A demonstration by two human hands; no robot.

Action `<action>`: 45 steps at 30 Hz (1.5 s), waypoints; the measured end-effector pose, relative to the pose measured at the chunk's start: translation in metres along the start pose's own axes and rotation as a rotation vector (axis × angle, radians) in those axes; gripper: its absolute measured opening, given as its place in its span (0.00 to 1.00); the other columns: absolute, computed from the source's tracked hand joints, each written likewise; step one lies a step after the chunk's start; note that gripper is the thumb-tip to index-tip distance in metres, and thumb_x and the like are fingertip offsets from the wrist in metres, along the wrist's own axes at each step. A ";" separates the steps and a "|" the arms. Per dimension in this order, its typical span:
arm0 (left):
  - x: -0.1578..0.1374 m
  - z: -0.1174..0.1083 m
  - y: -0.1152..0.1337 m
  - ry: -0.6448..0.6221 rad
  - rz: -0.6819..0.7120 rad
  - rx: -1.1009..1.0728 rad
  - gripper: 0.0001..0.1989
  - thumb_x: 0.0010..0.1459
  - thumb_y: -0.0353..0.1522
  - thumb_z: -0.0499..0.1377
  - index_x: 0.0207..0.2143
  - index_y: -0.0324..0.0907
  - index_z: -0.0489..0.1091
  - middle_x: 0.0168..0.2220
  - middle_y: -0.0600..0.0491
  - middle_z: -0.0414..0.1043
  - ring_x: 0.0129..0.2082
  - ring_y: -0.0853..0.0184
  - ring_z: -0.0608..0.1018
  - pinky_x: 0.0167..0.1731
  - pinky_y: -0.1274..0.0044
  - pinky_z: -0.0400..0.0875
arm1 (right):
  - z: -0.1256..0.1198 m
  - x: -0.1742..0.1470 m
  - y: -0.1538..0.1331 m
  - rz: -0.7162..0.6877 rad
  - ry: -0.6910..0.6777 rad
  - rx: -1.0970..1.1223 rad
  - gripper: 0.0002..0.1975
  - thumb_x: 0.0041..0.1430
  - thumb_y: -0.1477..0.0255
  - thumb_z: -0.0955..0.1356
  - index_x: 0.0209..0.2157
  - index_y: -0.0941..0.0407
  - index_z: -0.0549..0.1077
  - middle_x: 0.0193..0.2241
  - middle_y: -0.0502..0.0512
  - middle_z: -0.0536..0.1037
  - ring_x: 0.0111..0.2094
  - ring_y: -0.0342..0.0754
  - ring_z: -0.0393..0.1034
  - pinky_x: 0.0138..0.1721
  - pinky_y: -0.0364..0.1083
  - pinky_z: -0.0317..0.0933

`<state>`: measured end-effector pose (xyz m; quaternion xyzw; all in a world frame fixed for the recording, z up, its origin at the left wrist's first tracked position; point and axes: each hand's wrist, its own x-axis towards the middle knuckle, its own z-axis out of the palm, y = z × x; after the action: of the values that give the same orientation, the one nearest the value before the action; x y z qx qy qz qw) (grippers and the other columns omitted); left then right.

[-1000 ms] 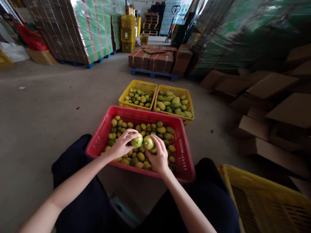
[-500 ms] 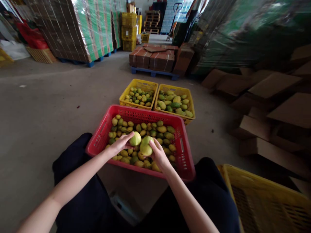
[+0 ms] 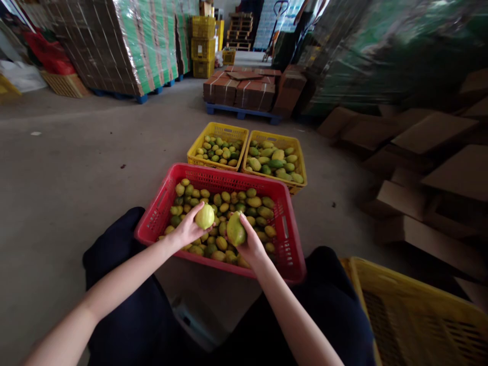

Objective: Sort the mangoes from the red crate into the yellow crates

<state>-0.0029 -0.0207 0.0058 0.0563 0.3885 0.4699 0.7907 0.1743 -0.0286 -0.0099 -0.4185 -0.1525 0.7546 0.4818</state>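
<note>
My left hand (image 3: pixel 190 227) is closed around a round yellow-green lemon (image 3: pixel 205 217). In my right hand (image 3: pixel 249 243) is a larger, longer green-yellow lemon (image 3: pixel 236 230), gripped with the thumb on its upper side. Both hands hover over a red plastic crate (image 3: pixel 229 174), a short gap between the two fruits. Many green and yellow lemons (image 3: pixel 221 243) lie loose in that crate, partly hidden by my hands.
Beyond the red crate stand two yellow crates, the left one (image 3: pixel 192 154) with smaller lemons, the right one (image 3: pixel 301 157) with larger ones. Another yellow crate (image 3: pixel 415 292) is by my right knee. Cardboard boxes (image 3: pixel 430 132) lie to the right; a loaded blue pallet (image 3: pixel 240 113) stands ahead.
My hands have moved apart: the left with its lemon slightly left, the right with its lemon slightly right. The right-hand lemon has turned and shows its long side.
</note>
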 end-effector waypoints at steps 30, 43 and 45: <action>0.026 -0.020 -0.014 0.069 -0.025 -0.255 0.10 0.61 0.35 0.53 0.35 0.36 0.69 0.28 0.50 0.75 0.29 0.66 0.79 0.29 0.75 0.76 | 0.008 0.002 0.012 0.254 0.067 0.115 0.12 0.60 0.64 0.63 0.32 0.57 0.72 0.21 0.52 0.78 0.21 0.46 0.73 0.23 0.45 0.70; 0.018 -0.014 -0.013 -0.045 -0.051 -0.105 0.14 0.61 0.37 0.52 0.28 0.36 0.68 0.26 0.46 0.75 0.23 0.65 0.78 0.20 0.76 0.73 | 0.000 0.008 0.020 0.268 0.075 0.194 0.11 0.60 0.66 0.64 0.32 0.58 0.72 0.21 0.52 0.79 0.21 0.45 0.74 0.22 0.44 0.69; 0.020 -0.016 -0.015 -0.102 -0.072 -0.058 0.15 0.62 0.37 0.50 0.31 0.35 0.70 0.28 0.46 0.76 0.24 0.64 0.79 0.21 0.76 0.73 | 0.000 0.009 0.021 0.276 0.060 0.188 0.11 0.61 0.66 0.63 0.32 0.58 0.71 0.21 0.51 0.78 0.20 0.45 0.73 0.22 0.44 0.69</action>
<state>0.0024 -0.0179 -0.0233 0.0433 0.3355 0.4488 0.8271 0.1599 -0.0316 -0.0277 -0.4111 -0.0080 0.8116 0.4151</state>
